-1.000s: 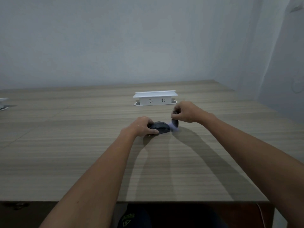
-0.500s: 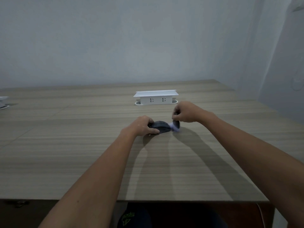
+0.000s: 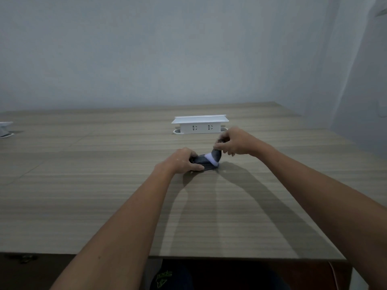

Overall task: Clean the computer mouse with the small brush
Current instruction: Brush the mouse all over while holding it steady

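A dark grey computer mouse (image 3: 204, 163) lies on the wooden table (image 3: 104, 185), a bit past its middle. My left hand (image 3: 181, 162) grips the mouse's left side and pins it to the table. Above the mouse's right end, my right hand (image 3: 236, 142) pinches a small brush (image 3: 214, 156) with a dark handle and pale bristles. The bristles touch the top right of the mouse. Part of the handle is hidden inside my fingers.
A white pop-up power socket box (image 3: 200, 124) stands just behind my hands. Another white object (image 3: 5, 128) sits at the table's far left edge. A pale wall rises behind the table, and the table's near edge is close to my body.
My right hand has lifted slightly and swung the brush from beside the mouse's right end up onto its top. My left hand and the mouse stay in place.
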